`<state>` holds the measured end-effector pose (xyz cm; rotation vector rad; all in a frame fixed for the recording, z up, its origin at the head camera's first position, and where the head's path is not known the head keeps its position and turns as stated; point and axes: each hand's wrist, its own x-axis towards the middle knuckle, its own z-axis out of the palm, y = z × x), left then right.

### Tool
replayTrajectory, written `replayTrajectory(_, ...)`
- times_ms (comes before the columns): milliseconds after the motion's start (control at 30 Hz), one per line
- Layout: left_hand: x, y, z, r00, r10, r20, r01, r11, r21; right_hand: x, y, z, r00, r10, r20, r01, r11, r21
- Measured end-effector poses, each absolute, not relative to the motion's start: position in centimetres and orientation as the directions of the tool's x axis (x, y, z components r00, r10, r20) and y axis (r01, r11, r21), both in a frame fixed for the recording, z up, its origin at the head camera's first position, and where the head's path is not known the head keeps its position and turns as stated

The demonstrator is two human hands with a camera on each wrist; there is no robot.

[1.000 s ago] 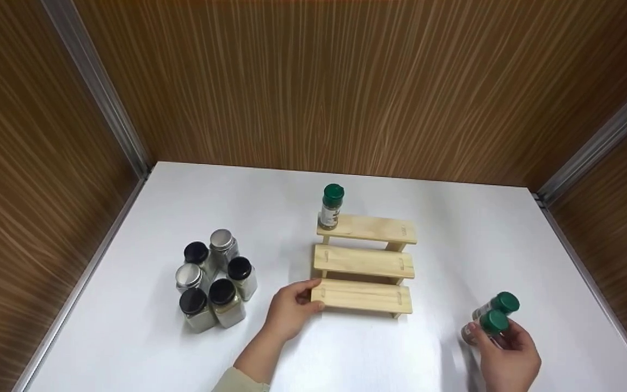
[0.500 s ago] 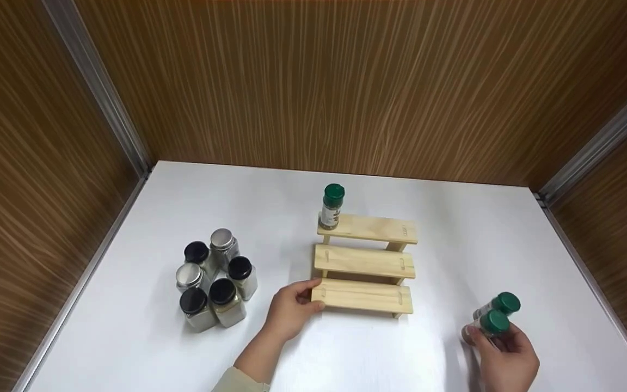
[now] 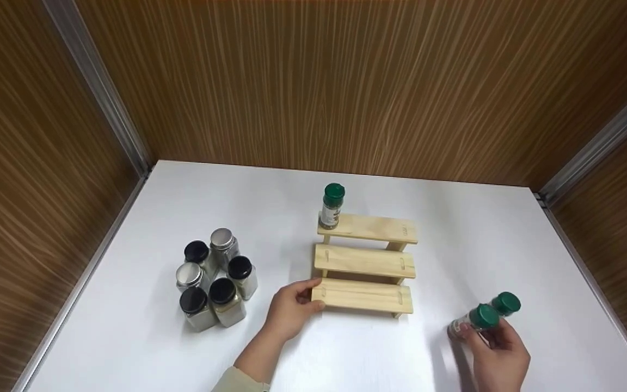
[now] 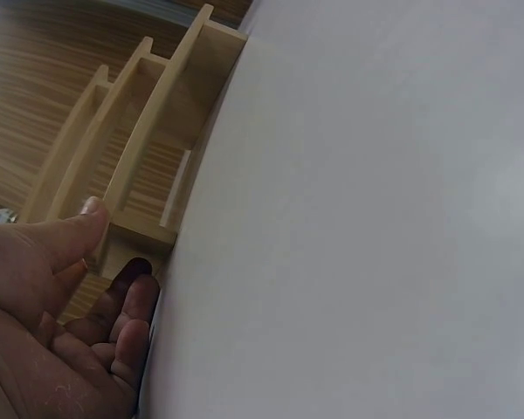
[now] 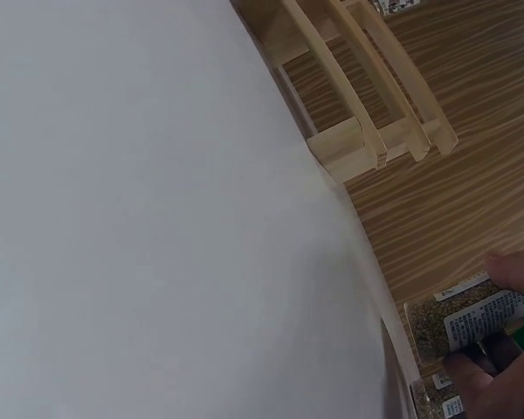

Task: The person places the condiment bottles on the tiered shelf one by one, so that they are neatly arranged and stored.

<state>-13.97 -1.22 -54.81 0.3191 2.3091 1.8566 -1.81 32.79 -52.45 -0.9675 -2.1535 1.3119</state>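
Observation:
My left hand [image 3: 290, 313] pinches the left end of the lowest step of a three-tier wooden spice rack [image 3: 365, 262]. In the left wrist view, the thumb lies on the step's edge and the other fingers curl below it. At the right, my right hand [image 3: 501, 354] grips a green-capped spice jar [image 5: 458, 323] between thumb and fingers, its base slightly above the table in the right wrist view. Another green-capped jar [image 3: 506, 303] stands just behind, partly hidden by the held one. A third green-capped jar [image 3: 331, 207] stands on the left end of the top step.
Left of the rack, several square glass jars with black or silver lids stand in a cluster [image 3: 223, 302] on the white table [image 3: 270, 201]. Wood-grain panels [image 3: 313, 87] enclose the back and both sides.
My right hand has moved a little left with its spice jar, away from the jar behind it. The left hand and the rack have stayed put.

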Motion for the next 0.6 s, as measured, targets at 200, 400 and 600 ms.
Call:
replayTrajectory(200, -14.0, -1.3, -54.9, -0.964, 0.266, 0.006, 0.058, 0.189, 0.98, -2.5, 32.1, -51.7, -0.703, 0.708, 0.058, 0.303, 0.373, -0.877)
replayTrajectory(400, -14.0, -1.3, -54.9, -0.964, 0.266, 0.008, 0.059, 0.186, 0.981, -3.9, 31.5, -50.7, -0.722, 0.679, 0.135, 0.189, 0.381, -0.905)
replayTrajectory(600, -14.0, -1.2, -54.9, -0.966, 0.26, 0.004, 0.059, 0.206, 0.977, -5.2, 31.0, -49.5, -0.748, 0.625, 0.222, 0.073, 0.411, -0.909)
